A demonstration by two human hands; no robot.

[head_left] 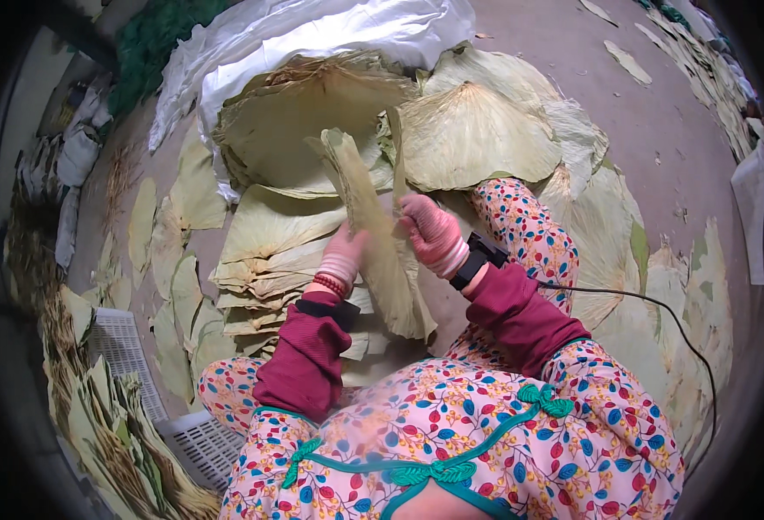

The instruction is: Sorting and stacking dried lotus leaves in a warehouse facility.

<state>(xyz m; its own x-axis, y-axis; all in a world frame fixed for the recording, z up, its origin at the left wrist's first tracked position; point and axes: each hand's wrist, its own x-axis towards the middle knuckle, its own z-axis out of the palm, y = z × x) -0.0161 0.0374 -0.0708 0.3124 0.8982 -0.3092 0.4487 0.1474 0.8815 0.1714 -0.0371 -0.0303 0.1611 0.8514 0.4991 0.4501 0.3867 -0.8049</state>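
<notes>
A large dried leaf (pixel 388 277), pale green and partly folded, stands on edge between my hands. My left hand (pixel 345 253), in a pink glove, is closed on its left side. On the other side my right hand (pixel 434 230), gloved alike, has its fingers curled round the leaf's edge. Just left of them lies a layered stack of folded dried leaves (pixel 269 247). Beyond the hands, a pile of broad leaves (pixel 300 130) rests against a white sheet (pixel 339 35). More fanned leaves (pixel 477 134) spread to the right of that pile.
White plastic baskets (pixel 126 351) sit at the lower left, beside bundled long leaves (pixel 117 433). Loose leaves (pixel 187 295) lie on the floor at left, others (pixel 603 225) near my right knee. A black cable (pixel 672 316) runs from my right wrist. Green netting (pixel 152 48) lies far left.
</notes>
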